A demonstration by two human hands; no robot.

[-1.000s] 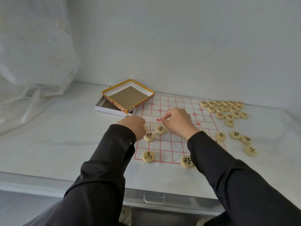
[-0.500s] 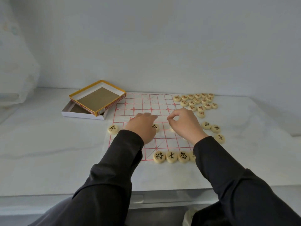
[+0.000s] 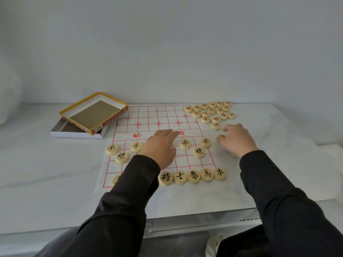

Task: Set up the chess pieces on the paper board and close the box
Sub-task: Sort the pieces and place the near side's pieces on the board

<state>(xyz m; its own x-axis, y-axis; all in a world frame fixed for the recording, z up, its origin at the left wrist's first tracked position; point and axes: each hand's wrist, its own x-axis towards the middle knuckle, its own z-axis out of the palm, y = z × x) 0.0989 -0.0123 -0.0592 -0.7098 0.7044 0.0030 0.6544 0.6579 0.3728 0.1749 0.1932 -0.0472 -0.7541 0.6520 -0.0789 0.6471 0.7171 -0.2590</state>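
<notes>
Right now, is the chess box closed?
No, the yellow-edged box half lies open side up, askew on the white box half, with both insides showing.

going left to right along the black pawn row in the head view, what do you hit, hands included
outer left pawn → second pawn → left hand, flat over the board → third pawn → fourth pawn → right hand, pinching a loose piece just off the board

Corner piece (image 3: 116,179) half behind sleeve (image 3: 137,182) (char. unreadable).
</notes>
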